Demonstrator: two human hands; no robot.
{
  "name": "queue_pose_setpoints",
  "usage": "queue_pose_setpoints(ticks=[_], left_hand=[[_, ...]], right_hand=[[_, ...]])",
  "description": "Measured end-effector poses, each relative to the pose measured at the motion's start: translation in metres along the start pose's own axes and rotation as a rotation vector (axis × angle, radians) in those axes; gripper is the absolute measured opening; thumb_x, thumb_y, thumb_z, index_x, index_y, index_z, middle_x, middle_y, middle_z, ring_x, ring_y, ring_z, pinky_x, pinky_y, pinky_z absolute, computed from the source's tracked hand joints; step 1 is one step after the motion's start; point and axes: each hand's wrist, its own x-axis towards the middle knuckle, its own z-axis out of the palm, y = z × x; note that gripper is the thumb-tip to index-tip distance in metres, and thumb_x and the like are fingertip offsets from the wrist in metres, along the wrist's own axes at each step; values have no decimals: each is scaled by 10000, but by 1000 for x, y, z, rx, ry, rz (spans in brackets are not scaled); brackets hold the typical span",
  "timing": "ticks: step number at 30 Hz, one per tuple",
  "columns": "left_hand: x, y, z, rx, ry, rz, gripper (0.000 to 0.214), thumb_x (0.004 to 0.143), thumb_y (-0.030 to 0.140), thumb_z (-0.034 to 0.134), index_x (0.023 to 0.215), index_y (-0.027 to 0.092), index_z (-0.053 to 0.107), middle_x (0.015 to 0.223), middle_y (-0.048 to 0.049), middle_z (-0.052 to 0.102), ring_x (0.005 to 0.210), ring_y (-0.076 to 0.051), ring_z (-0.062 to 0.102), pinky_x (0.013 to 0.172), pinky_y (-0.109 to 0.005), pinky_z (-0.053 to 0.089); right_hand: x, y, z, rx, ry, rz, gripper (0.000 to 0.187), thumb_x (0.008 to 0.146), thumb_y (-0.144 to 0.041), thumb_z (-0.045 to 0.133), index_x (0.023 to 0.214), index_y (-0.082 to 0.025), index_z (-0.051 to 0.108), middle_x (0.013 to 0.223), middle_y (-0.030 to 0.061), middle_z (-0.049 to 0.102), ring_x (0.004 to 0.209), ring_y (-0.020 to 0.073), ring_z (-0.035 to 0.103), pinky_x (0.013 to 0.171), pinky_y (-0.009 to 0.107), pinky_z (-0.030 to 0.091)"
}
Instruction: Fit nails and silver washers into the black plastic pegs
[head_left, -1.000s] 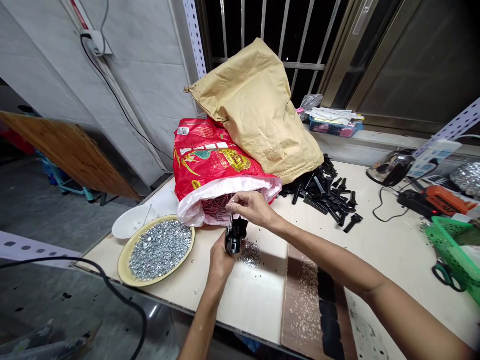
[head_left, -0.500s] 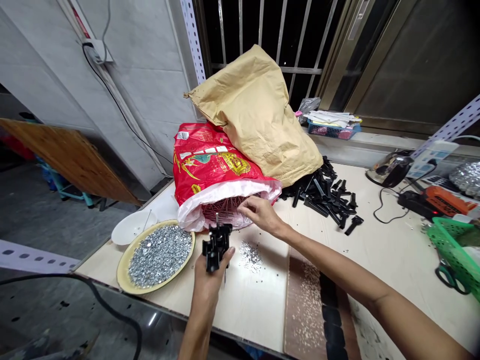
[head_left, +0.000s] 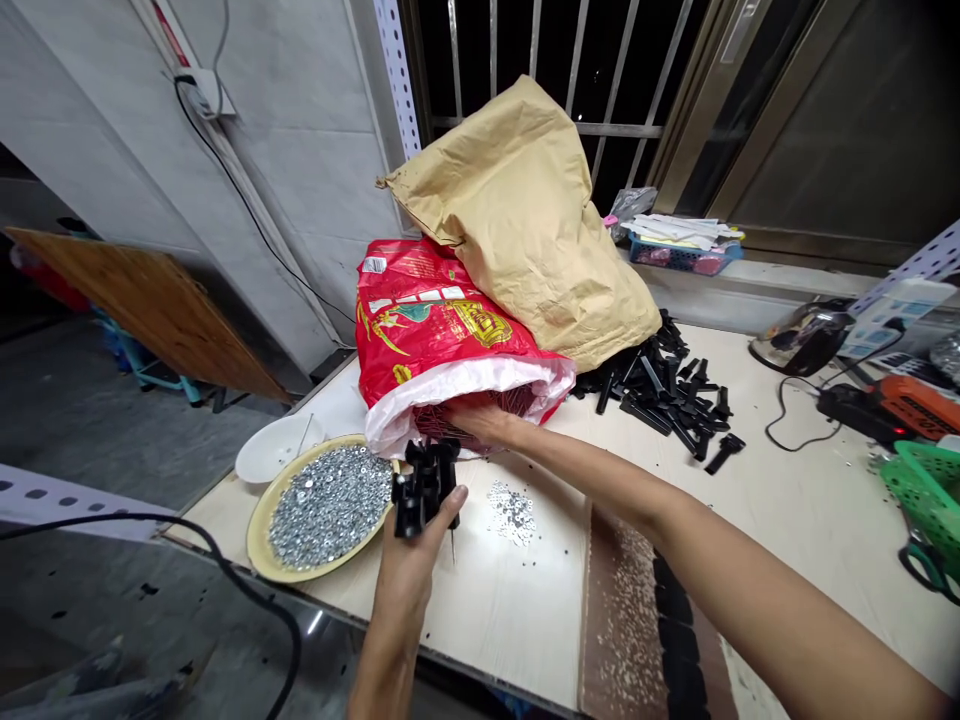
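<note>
My left hand (head_left: 414, 550) is closed round a black plastic part (head_left: 426, 488) with notched sides, holding it above the table edge. A thin metal rod (head_left: 453, 545) sticks out below it. My right hand (head_left: 480, 420) reaches into the mouth of a red printed bag (head_left: 442, 325), among many thin reddish-brown metal rods (head_left: 517, 402); its fingers are hidden there. Left of my left hand stands a yellow-rimmed plate (head_left: 259, 545) heaped with small silver washers (head_left: 330, 505). A few loose washers (head_left: 512, 512) lie on the tabletop under my right forearm.
A large tan paper sack (head_left: 540, 230) leans over the red bag. Black plastic pieces (head_left: 667, 395) are piled to its right. A white bowl (head_left: 259, 450) sits behind the plate. Farther right are an orange tool (head_left: 919, 400), a green basket (head_left: 926, 490) and scissors (head_left: 926, 568).
My right hand has moved from the front of the bag's mouth deeper inside, among the rods. My left hand keeps the black part, slightly lower in tilt. The view has shifted a little left.
</note>
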Motion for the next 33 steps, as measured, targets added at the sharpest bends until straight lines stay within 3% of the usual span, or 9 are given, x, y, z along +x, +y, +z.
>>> queue_pose_setpoints(ticks=[4, 8, 11, 14, 19, 23, 26, 33], left_hand=[[6, -14, 0, -54, 26, -71, 512, 603, 348, 782, 1070, 198, 635, 1027, -58, 682, 1071, -231, 588, 909, -331, 456], [7, -15, 6, -75, 15, -53, 548, 575, 329, 791, 1078, 185, 625, 1023, -73, 675, 1044, -238, 592, 864, -330, 470], [7, -9, 14, -38, -51, -46, 413, 565, 369, 779, 895, 149, 661, 823, -61, 682, 891, -238, 623, 726, -297, 496], [6, -1, 23, 10, -112, -51, 345, 555, 388, 769, 764, 142, 649, 680, -30, 640, 697, -193, 597, 597, -262, 467], [-1, 8, 40, 85, -174, -37, 370, 495, 375, 781, 739, 131, 649, 612, 5, 590, 576, -146, 515, 543, -256, 419], [-11, 13, 58, 49, -272, -32, 378, 474, 357, 779, 738, 128, 634, 618, 13, 581, 584, -141, 500, 564, -263, 411], [-18, 19, 73, 27, -336, -42, 385, 462, 346, 783, 737, 123, 632, 645, 5, 590, 622, -152, 518, 592, -269, 419], [-38, 35, 110, 141, -425, 36, 354, 494, 322, 767, 760, 125, 641, 689, -13, 604, 682, -181, 542, 615, -286, 436]], right_hand=[[-29, 9, -16, 77, 20, -71, 166, 854, -102, 528, 983, -157, 615, 1002, 68, 646, 873, 148, 582, 789, 262, 455], [-67, -9, -50, 297, 328, -48, 233, 954, -211, 420, 1088, -153, 602, 1002, 80, 648, 949, 159, 578, 883, 309, 435], [-89, -31, -88, 436, 406, -25, 282, 963, -242, 414, 1194, -179, 563, 1041, 78, 632, 940, 151, 585, 843, 296, 456], [-104, -47, -128, 428, 325, -61, 248, 936, -279, 491, 1129, -174, 606, 1010, 68, 648, 897, 148, 599, 791, 283, 467], [-120, -62, -178, 139, 120, -190, 182, 914, -260, 522, 958, -188, 684, 916, 36, 629, 792, 119, 570, 688, 242, 418], [-130, -73, -200, -100, 17, -216, 175, 818, -164, 558, 896, -217, 706, 894, 22, 593, 720, 113, 516, 556, 237, 319], [-137, -76, -215, -153, -52, -248, 200, 799, -133, 536, 904, -217, 684, 887, 17, 594, 706, 118, 498, 508, 247, 258], [-155, -69, -244, -65, -162, -340, 230, 780, -7, 486, 915, -161, 591, 875, 29, 632, 744, 118, 509, 609, 238, 356]])
